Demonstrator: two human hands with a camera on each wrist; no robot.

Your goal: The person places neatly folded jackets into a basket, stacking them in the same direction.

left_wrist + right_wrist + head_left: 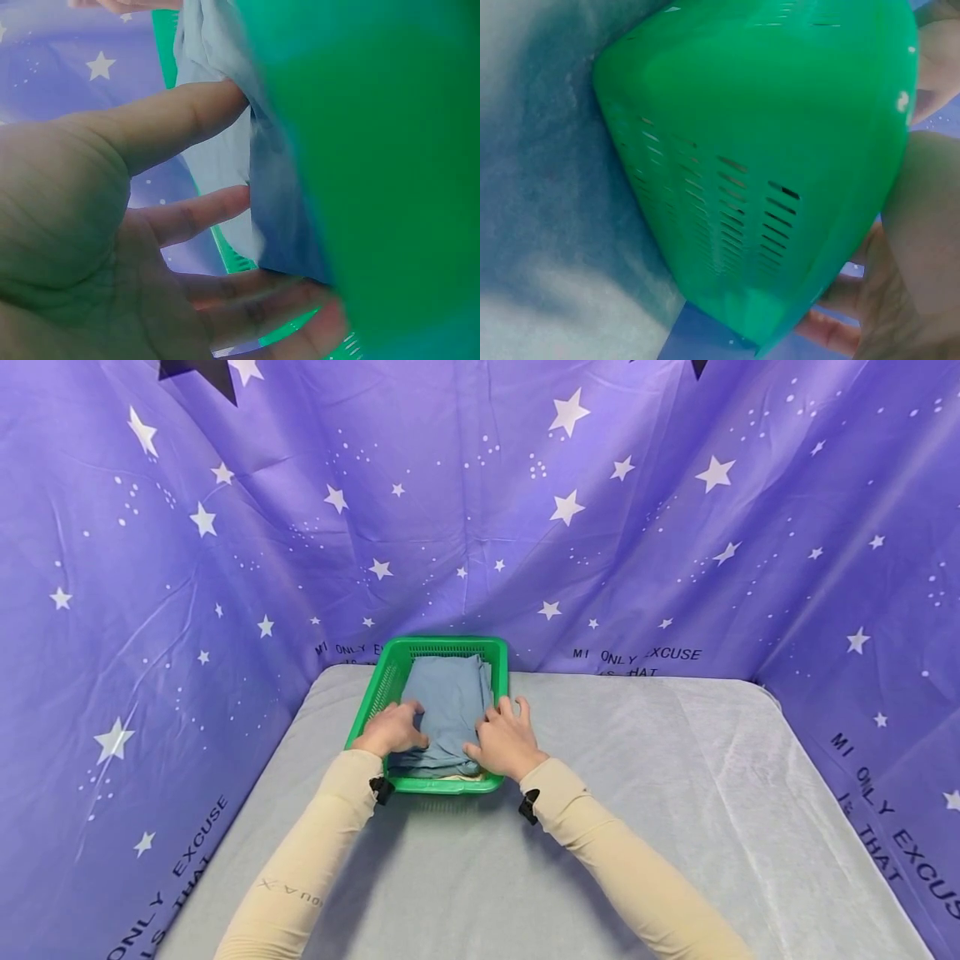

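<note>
A folded blue-grey cloth lies inside a green plastic basket with slotted walls. My left hand reaches over the basket's left side, its fingers spread. In the left wrist view, thumb and fingertips touch the edge of the cloth. Across the right rim comes my right hand, loosely bent, its thumb by the cloth's near right part. The right wrist view shows the outer wall of the basket, which hides most of that hand's fingertips. A bit of cream-coloured fabric peeks out under the blue-grey cloth.
The basket stands at the back of a table with a light grey cover, close to a purple curtain printed with stars. More curtain hangs along the left and right sides. Both forearms wear cream sleeves with black wrist straps.
</note>
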